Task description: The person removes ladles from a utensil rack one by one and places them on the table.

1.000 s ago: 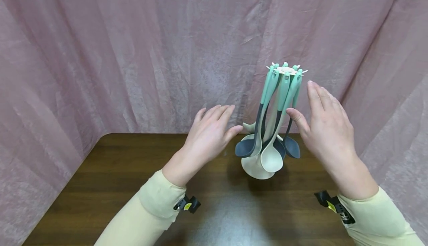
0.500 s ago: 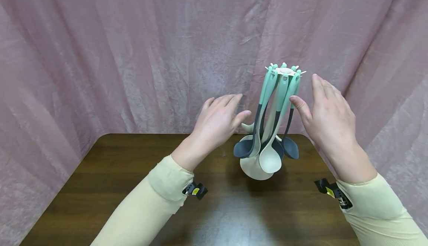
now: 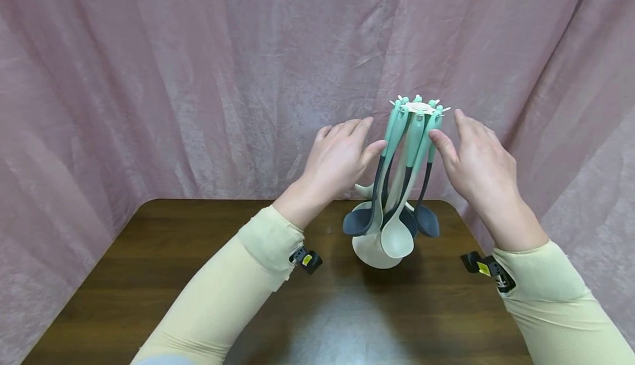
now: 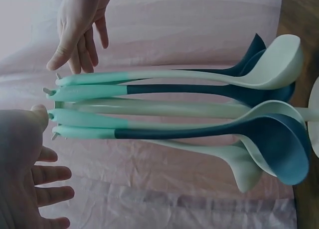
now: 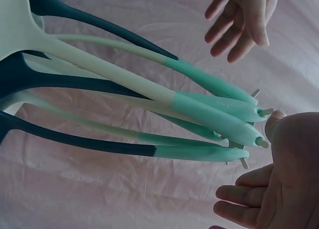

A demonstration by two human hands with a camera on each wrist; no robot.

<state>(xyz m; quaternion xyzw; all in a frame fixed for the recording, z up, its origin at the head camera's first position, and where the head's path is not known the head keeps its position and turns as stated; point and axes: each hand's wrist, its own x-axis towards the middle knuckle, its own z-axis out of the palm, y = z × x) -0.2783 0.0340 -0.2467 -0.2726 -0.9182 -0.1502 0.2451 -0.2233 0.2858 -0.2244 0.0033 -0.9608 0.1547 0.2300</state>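
Observation:
A utensil stand with a round cream base (image 3: 376, 253) and a white hooked top (image 3: 418, 108) rises from the table. Several ladles and spoons hang around it, with mint handles (image 3: 415, 139) and either cream or dark blue heads. One cream ladle (image 3: 397, 238) faces the front; a dark blue ladle (image 3: 358, 221) hangs at the left. My left hand (image 3: 339, 153) is raised just left of the handles, fingers spread and holding nothing. On the other side my right hand (image 3: 478, 161) is raised, its thumb overlapping a handle in the head view. The wrist views show both palms facing the stand.
The stand is near the back of a dark wooden table (image 3: 198, 260). A pink curtain (image 3: 198, 78) hangs right behind the table's far edge and along the sides. Small black cameras (image 3: 306, 259) are strapped at both sleeve cuffs.
My left hand has moved up and right, toward the handles. The right hand has risen slightly and come closer to the stand. The stand appears slightly further left in the view.

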